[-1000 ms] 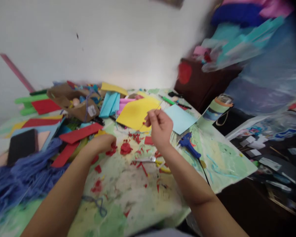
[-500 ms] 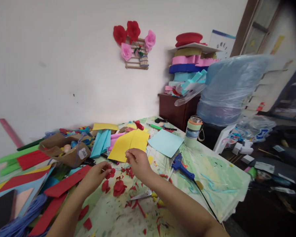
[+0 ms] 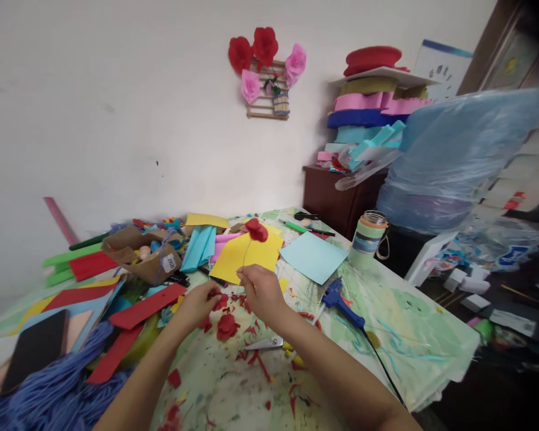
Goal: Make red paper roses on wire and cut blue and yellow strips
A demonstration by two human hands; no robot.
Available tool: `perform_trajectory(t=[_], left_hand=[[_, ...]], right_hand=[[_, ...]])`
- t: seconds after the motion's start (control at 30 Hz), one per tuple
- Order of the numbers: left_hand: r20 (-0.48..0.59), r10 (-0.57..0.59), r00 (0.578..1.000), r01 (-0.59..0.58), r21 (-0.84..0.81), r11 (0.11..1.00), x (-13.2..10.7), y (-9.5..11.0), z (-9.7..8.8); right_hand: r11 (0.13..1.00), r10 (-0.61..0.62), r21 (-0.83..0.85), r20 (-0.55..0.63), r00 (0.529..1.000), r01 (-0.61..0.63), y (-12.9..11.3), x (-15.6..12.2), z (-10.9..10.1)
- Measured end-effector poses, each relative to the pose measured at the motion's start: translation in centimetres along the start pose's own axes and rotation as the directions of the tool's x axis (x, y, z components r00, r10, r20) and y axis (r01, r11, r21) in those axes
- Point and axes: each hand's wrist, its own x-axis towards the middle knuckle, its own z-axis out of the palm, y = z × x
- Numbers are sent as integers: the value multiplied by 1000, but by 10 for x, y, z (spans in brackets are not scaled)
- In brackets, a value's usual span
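Note:
My right hand [image 3: 263, 292] pinches the lower end of a thin wire stem that rises to a small red paper flower [image 3: 256, 230], held above a yellow paper sheet [image 3: 245, 258]. My left hand [image 3: 199, 306] is closed just to its left, fingers pinched on a red paper petal [image 3: 219, 301] above the table. More red paper rosettes [image 3: 227, 327] and scraps lie directly under both hands. Scissors [image 3: 264, 343] lie just in front of my right wrist.
A blue glue gun [image 3: 339, 300] with its cord lies right of my hands beside a light blue sheet [image 3: 313, 256] and a jar [image 3: 367, 239]. Foam strips, a brown bag [image 3: 137, 261] and blue yarn [image 3: 49, 389] crowd the left. The table edge [image 3: 449, 374] runs at right.
The view tilted up from the table to the wall and shelf. My right hand lowered toward the table; the red flower on the stem now shows. My left hand moved close to the right.

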Motion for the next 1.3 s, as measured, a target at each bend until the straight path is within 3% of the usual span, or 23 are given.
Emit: perform_trajectory(t=[0.07, 0.17, 0.27, 0.6, 0.9, 1.3], left_hand=[[6, 5, 1000, -5, -17, 1000, -2, 3, 0], [24, 5, 1000, -4, -55, 998, -4, 6, 0], [37, -8, 999, 11, -83, 996, -6, 6, -1], [8, -34, 999, 35, -70, 997, -5, 5, -6], [-26, -83, 996, 83, 8, 996, 0, -5, -9], [2, -45, 999, 45, -10, 999, -6, 6, -12]], right_hand=[[976, 129, 185, -62, 990, -116, -3, 2, 0], [835, 334, 491, -89, 938, -250, -7, 5, -1], [745, 416, 612, -113, 902, -266, -9, 7, -2], [876, 259, 461, -205, 944, -140, 2, 3, -3], [913, 212, 398, -274, 938, -89, 2, 5, -9], [919, 203, 383, -248, 947, -96, 3, 4, -7]])
